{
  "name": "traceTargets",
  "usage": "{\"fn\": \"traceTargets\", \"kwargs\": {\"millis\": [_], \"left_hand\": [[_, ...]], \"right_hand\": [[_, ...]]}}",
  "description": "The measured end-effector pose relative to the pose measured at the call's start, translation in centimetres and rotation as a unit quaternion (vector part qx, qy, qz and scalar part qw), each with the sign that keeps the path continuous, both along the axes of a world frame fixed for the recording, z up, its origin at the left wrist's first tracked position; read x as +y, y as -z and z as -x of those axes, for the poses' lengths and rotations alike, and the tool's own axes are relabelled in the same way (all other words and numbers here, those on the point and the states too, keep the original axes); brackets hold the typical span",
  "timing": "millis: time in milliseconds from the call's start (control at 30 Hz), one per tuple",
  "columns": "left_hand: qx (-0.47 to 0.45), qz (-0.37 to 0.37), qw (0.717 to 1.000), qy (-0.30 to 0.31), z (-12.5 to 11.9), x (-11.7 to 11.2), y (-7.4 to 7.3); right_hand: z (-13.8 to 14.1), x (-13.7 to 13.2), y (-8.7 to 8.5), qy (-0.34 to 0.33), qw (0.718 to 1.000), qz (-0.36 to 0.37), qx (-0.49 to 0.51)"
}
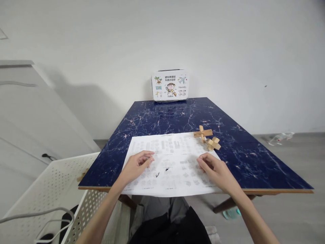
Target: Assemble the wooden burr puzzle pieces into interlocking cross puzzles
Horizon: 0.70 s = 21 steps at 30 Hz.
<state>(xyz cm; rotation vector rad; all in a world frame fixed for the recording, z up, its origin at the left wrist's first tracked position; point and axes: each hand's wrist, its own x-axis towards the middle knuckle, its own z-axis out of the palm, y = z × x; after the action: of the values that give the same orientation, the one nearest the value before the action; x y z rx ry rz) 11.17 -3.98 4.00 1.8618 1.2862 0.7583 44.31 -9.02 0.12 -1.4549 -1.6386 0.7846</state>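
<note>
Faint grey diagrams and lines of tiny print, too small to read, cover a white sheet (175, 161) spread at the near edge of a dark blue marbled table (175, 117), its near side reaching past the tabletop. Two small black marks (157, 175) stand out near its middle, their nature hard to tell. At left, the tabletop hides part of a perforated white basket (85, 203), also cut off by the frame; a pale cable (38, 214) crosses it, and the dark shapes inside are hard to identify. The wearer's legs are partly hidden beneath the table. Both forearms run out of frame at the bottom. The left hand (138, 164) is poised at the sheet's left side, loosely curled, a narrow gap between thumb and fingers. The right hand (213, 167) mirrors it at the right side, half curled with fingers bent inward, its palm out of view. Beyond the right hand, at the sheet's far right corner, sit a wooden cross (202, 133) and a chunky interlocked wooden block (213, 144), so close that contact between them cannot be judged. A white illustrated case (170, 85) stands upright at the table's far end, against a pale wall.
</note>
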Motion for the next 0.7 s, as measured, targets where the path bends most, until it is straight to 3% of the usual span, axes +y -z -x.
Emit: {"fn": "traceTargets", "kwargs": {"millis": [400, 700], "left_hand": [[0.011, -0.008, 1.000, -0.014, -0.5, 1.9, 0.7], [0.041, -0.043, 0.996, -0.070, 1.5, 0.5, 0.4]], "right_hand": [[-0.7, 0.1, 0.0, 0.021, 0.999, 0.012, 0.032], [-0.8, 0.1, 0.2, 0.018, 0.999, 0.004, 0.031]]}}
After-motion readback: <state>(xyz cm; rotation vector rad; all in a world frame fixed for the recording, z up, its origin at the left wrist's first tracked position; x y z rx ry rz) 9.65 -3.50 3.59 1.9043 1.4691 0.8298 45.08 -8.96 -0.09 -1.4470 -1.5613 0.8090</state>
